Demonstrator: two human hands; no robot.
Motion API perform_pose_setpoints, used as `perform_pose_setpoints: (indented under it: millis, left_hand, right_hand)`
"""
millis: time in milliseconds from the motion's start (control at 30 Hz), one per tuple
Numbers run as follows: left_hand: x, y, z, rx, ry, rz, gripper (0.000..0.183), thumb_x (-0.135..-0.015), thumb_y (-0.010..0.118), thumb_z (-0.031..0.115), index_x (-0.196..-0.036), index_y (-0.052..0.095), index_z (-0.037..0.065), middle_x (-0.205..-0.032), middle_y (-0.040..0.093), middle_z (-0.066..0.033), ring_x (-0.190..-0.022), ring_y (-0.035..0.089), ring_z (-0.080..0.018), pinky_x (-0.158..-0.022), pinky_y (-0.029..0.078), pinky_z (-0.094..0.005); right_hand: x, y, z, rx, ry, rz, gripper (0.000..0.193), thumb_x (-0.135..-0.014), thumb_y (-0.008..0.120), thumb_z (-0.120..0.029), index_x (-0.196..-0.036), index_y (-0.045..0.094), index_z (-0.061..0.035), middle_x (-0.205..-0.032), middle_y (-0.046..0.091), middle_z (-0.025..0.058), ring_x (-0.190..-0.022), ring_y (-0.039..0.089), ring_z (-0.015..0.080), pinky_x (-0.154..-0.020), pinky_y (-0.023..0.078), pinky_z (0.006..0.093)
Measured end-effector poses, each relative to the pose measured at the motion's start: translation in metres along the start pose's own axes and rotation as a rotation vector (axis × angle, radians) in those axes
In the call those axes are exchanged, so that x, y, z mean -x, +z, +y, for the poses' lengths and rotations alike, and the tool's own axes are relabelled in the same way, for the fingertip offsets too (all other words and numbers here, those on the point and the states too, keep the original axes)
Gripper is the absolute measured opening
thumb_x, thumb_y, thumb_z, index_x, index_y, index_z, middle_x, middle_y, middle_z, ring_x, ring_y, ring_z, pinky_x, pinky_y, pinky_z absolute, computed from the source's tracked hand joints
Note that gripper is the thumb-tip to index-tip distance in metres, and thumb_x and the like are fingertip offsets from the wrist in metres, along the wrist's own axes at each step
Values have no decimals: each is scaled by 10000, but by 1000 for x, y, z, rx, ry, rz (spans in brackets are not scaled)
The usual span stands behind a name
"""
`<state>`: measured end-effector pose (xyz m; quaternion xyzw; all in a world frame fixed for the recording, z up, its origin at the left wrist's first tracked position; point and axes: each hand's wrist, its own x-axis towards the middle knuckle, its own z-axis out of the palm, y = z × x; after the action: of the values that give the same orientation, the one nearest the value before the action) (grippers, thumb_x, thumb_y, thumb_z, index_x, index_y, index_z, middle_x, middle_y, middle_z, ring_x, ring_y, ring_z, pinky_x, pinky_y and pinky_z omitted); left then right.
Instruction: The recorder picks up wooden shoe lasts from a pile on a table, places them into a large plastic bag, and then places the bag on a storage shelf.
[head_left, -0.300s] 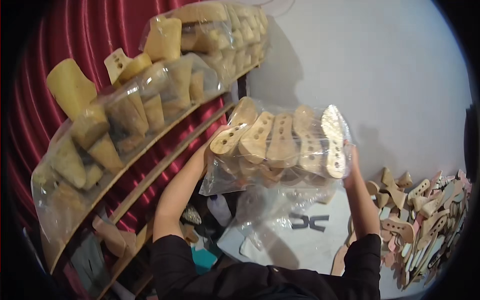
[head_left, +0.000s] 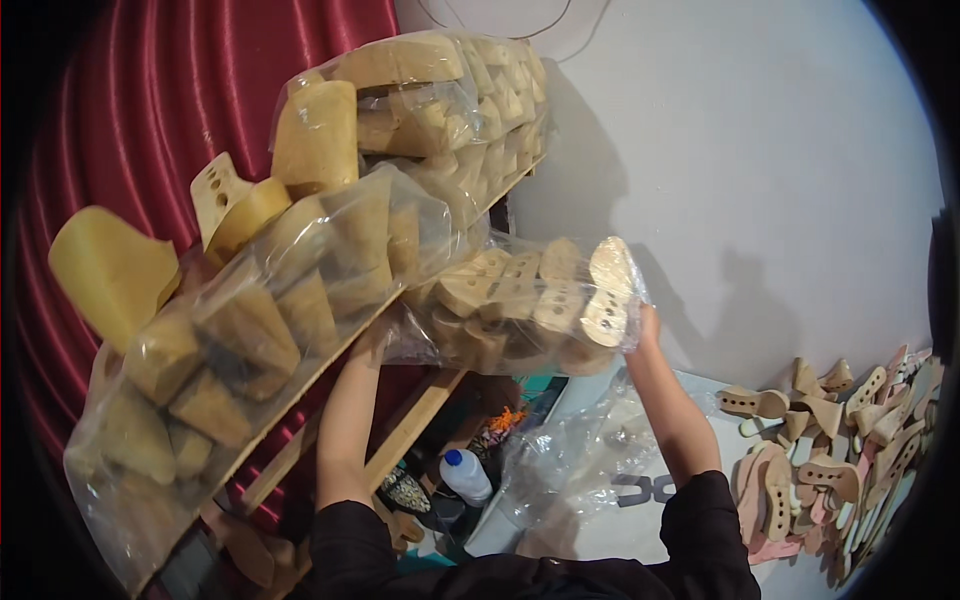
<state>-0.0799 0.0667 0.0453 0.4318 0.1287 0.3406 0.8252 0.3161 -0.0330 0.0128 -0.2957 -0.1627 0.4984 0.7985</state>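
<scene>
A clear plastic bag of sole-shaped, pale wooden pieces with rows of holes is held up between my hands. My right hand grips its right end, the fingers mostly behind it. My left hand is at the bag's left end, largely covered by the shelf edge and plastic; its fingers are out of sight. The bag's left end is beneath the upper wooden shelf, which holds other clear bags of similar wooden pieces.
Loose curved pieces sit on top of the shelf bags. Below are a wooden rail, a white bottle with a blue cap and a crumpled clear bag on a white surface. A pile of holed pieces lies right. A red curtain hangs behind the shelf.
The bag and both hands have moved left and slightly down, the bag's left end now beneath the shelf. My view has shifted, so the shelf appears lower and larger.
</scene>
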Motion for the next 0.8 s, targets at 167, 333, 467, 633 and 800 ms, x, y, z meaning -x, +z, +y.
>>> perform_pose_setpoints:
  millis: [167, 333, 467, 633, 800]
  left_hand:
    - [-17, -7, 9, -63, -1, 32, 650, -867, 436, 475, -1342, 345, 40, -1336, 431, -122, -1220, 421, -269, -1044, 288, -426]
    - [-15, -19, 5, -93, 13, 94, 645, -869, 433, 472, -1341, 346, 41, -1337, 430, -121, -1221, 418, -270, -1044, 286, -428]
    - [-2, -27, -3, -104, 16, 155, 642, -870, 430, 469, -1340, 346, 41, -1338, 428, -121, -1222, 416, -271, -1044, 285, -430]
    - [21, -28, -25, -98, 26, 236, 637, -872, 427, 466, -1339, 346, 42, -1339, 427, -120, -1223, 414, -272, -1044, 283, -432]
    - [51, -25, -53, -79, 33, 323, 632, -874, 424, 463, -1339, 347, 42, -1340, 426, -119, -1224, 412, -273, -1043, 281, -435]
  right_hand:
    - [-39, 21, 58, -17, -57, 155, 321, -906, 372, -160, -1058, 513, 86, -911, 605, 185, -770, 634, 286, -700, 528, 388]
    - [-78, 37, 112, 3, -167, 182, 312, -896, 421, -170, -1005, 533, 100, -873, 609, 172, -735, 628, 256, -657, 508, 365]
    - [-93, 53, 139, 142, -220, 206, 285, -880, 452, -172, -977, 559, 73, -872, 603, 148, -710, 609, 218, -636, 477, 343]
    - [-102, 46, 147, 290, -284, 108, 264, -867, 472, -164, -1019, 549, 37, -882, 608, 118, -744, 604, 198, -651, 476, 328]
    - [-91, 50, 141, 166, -184, 25, 268, -875, 469, -172, -1032, 542, 32, -863, 612, 116, -709, 608, 194, -639, 483, 318]
